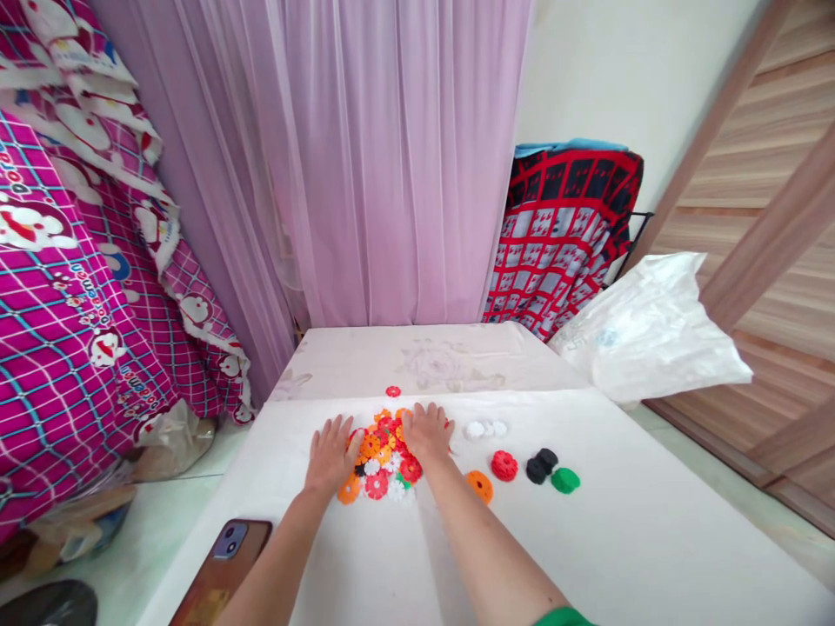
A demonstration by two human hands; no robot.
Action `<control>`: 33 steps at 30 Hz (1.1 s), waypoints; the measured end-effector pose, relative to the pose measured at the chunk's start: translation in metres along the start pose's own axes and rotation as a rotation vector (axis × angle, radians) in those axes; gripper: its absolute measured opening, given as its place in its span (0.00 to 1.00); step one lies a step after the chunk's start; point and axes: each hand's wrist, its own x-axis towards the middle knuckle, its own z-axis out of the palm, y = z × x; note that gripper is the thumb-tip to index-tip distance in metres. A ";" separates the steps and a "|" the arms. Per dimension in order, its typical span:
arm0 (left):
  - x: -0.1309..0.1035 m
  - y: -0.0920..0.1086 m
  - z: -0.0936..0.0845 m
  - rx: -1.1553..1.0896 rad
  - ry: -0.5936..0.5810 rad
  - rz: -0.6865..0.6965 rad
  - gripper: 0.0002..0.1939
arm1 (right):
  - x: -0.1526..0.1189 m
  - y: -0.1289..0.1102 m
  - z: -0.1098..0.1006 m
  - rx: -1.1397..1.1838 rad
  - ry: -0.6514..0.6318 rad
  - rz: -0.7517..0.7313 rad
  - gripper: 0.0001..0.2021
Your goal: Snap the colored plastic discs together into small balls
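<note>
A heap of flower-shaped plastic discs (377, 448) in orange, red, white, yellow, black and green lies on the white tabletop. At its left edge rests my left hand (331, 456), fingers spread and palm down. My right hand (427, 432) is laid over the heap's right side, its fingers stretched out, covering some discs. To the right are sorted groups: white discs (486, 429), a red stack (504, 465), an orange stack (479, 487), black discs (541, 466) and a green stack (565, 480). One red disc (392, 391) sits alone beyond the heap.
A phone (225, 569) lies face down at the table's left front edge. A white plastic bag (652, 330) stands by the right far corner. Behind the table hangs a purple curtain (404, 165); pink patterned cloth (84, 287) drapes at left, red checked cloth (554, 235) at right.
</note>
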 end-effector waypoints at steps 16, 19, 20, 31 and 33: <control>0.037 0.026 0.011 -0.107 -0.142 0.185 0.31 | 0.059 -0.038 0.005 -0.085 -0.168 -0.351 0.20; 0.039 0.027 0.012 -0.085 -0.169 0.178 0.32 | 0.050 -0.032 0.013 -0.077 -0.159 -0.454 0.20; 0.039 0.027 0.012 -0.070 -0.175 0.175 0.32 | 0.045 -0.029 0.014 -0.069 -0.157 -0.476 0.20; 0.027 0.034 0.000 -0.034 -0.278 0.211 0.28 | -0.007 -0.020 0.015 0.050 -0.032 -0.500 0.19; 0.021 0.034 -0.003 -0.036 -0.280 0.219 0.27 | -0.011 -0.018 0.013 0.054 -0.043 -0.509 0.18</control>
